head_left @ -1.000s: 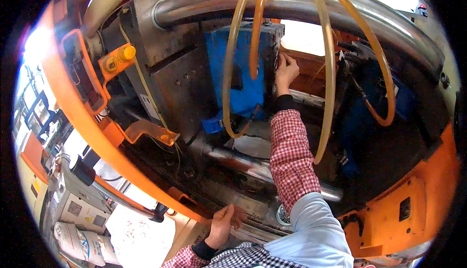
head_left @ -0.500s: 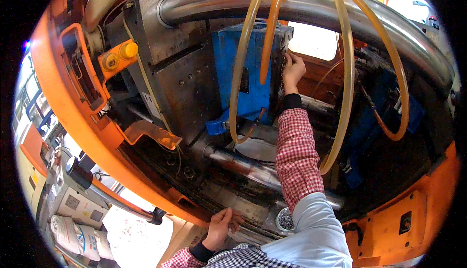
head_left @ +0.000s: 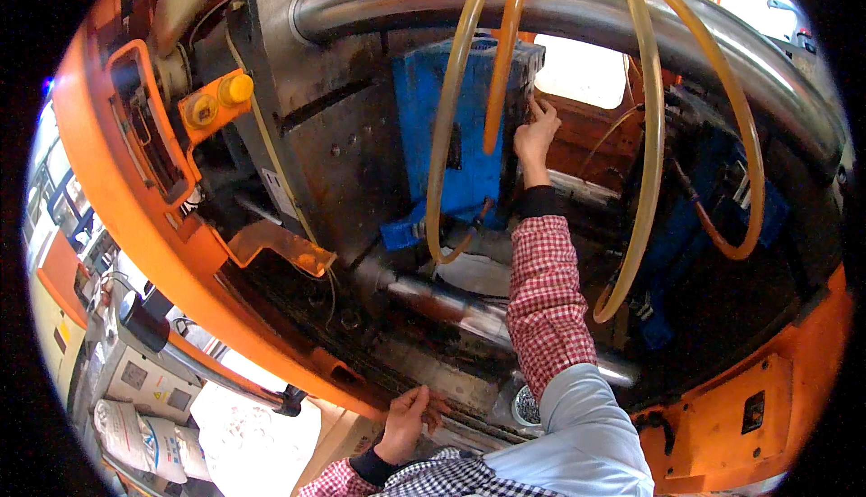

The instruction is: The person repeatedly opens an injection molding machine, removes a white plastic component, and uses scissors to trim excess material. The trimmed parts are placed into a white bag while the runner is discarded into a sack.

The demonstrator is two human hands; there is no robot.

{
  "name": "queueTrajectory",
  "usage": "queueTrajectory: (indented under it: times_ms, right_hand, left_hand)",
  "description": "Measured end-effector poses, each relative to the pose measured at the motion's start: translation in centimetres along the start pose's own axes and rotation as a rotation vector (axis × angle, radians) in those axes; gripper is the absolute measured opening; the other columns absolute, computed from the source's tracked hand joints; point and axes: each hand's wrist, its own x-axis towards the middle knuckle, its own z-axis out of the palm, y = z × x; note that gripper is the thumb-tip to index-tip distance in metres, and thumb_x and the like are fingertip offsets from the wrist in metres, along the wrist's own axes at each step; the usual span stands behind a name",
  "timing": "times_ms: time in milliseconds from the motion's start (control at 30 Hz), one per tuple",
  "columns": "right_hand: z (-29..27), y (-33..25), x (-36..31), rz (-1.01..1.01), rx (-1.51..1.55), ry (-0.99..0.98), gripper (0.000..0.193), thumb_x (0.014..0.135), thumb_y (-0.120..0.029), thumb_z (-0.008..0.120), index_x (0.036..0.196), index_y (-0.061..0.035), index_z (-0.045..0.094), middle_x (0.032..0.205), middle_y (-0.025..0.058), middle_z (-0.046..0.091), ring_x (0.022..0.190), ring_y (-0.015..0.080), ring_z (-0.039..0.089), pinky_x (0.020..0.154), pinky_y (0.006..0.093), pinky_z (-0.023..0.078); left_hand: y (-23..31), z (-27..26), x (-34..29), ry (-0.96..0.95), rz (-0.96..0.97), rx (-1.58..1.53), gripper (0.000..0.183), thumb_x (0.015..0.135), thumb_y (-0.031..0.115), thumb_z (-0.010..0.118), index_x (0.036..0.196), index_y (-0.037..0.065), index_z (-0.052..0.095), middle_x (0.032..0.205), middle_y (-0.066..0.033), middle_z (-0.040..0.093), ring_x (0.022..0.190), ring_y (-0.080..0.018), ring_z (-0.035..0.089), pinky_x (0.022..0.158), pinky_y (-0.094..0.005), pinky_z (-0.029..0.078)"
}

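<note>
A blue mould half (head_left: 417, 127) with a dark right-hand face is fixed to the grey steel platen (head_left: 338, 159). My right hand (head_left: 537, 136) reaches up to that dark face, its index finger stretched against it and the thumb apart. I make out nothing in its grasp. Low in the picture, my left hand (head_left: 404, 425) is curled beside the machine's front edge, the thumb over bent fingers. Whatever the curled fingers hold, if anything, is hidden. Amber hoses (head_left: 448, 127) hang in front of the mould, and one joins a fitting at its lower edge.
A thick steel tie bar (head_left: 577, 1) crosses above, a lower bar (head_left: 451, 309) below. More blue mould parts (head_left: 767, 213) sit in shadow at right. Under my right arm stands a small tub of metallic bits (head_left: 527, 405). An orange guard frame (head_left: 153, 253) curves along the left.
My right hand has moved slightly left and down along the dark mould face, its bunched fingers opening out to a stretched index finger. The left hand stays put.
</note>
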Motion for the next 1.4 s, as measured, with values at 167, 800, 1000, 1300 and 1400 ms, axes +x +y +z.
queueTrajectory:
  times_ms: [167, 800, 1000, 1300, 1400]
  right_hand:
    - [-2.5, -1.6, -0.4, 0.126, 0.125, -0.276, 0.052, 0.069, 0.010, 0.047, 0.115, -0.0122, 0.060, 0.129, 0.0140, 0.040, 0.119, 0.0342, 0.033, 0.102, 0.0419, 0.030]
    - [-2.8, 2.2, -4.9, 0.353, 0.252, -0.274, 0.049, 0.068, 0.007, 0.042, 0.112, -0.0044, 0.060, 0.124, 0.0176, 0.047, 0.107, 0.0304, 0.045, 0.092, 0.0373, 0.036]
    - [0.3, 8.1, -5.3, 0.205, 0.110, -0.318, 0.039, 0.071, 0.001, 0.054, 0.110, -0.0030, 0.060, 0.130, 0.0183, 0.040, 0.115, 0.0359, 0.039, 0.099, 0.0430, 0.033]
    - [-1.2, 8.4, -7.9, 0.168, -0.143, -0.359, 0.048, 0.069, 0.002, 0.047, 0.113, -0.0091, 0.061, 0.129, 0.0177, 0.043, 0.119, 0.0362, 0.038, 0.100, 0.0418, 0.033]
    - [1.0, 12.6, -9.6, -0.057, -0.027, -0.262, 0.045, 0.069, 0.004, 0.045, 0.110, -0.0037, 0.062, 0.125, 0.0191, 0.047, 0.116, 0.0352, 0.044, 0.100, 0.0386, 0.034]
  left_hand:
    - [0.6, 0.6, -0.4, -0.043, -0.015, 0.037, 0.036, 0.097, 0.029, 0.037, 0.095, -0.001, 0.057, 0.078, -0.0086, 0.064, 0.057, -0.0116, 0.054, 0.049, -0.0232, 0.041]
    - [-0.3, 0.8, -1.0, -0.027, -0.008, 0.032, 0.030, 0.096, 0.027, 0.042, 0.087, 0.004, 0.058, 0.070, -0.0023, 0.058, 0.057, -0.0097, 0.051, 0.049, -0.0228, 0.041]
    - [-0.9, 0.6, -0.7, -0.053, -0.018, 0.009, 0.030, 0.095, 0.028, 0.043, 0.088, 0.003, 0.058, 0.073, -0.0035, 0.060, 0.058, -0.0111, 0.053, 0.050, -0.0237, 0.042]
    - [-1.9, -0.2, -1.2, 0.037, 0.220, 0.239, 0.031, 0.096, 0.025, 0.042, 0.091, 0.000, 0.060, 0.073, -0.0043, 0.062, 0.055, -0.0084, 0.053, 0.047, -0.0212, 0.039]
    - [-0.5, -0.3, -2.3, 0.069, 0.143, 0.141, 0.025, 0.094, 0.020, 0.046, 0.092, -0.001, 0.060, 0.071, -0.0054, 0.062, 0.057, -0.0092, 0.055, 0.048, -0.0230, 0.040]
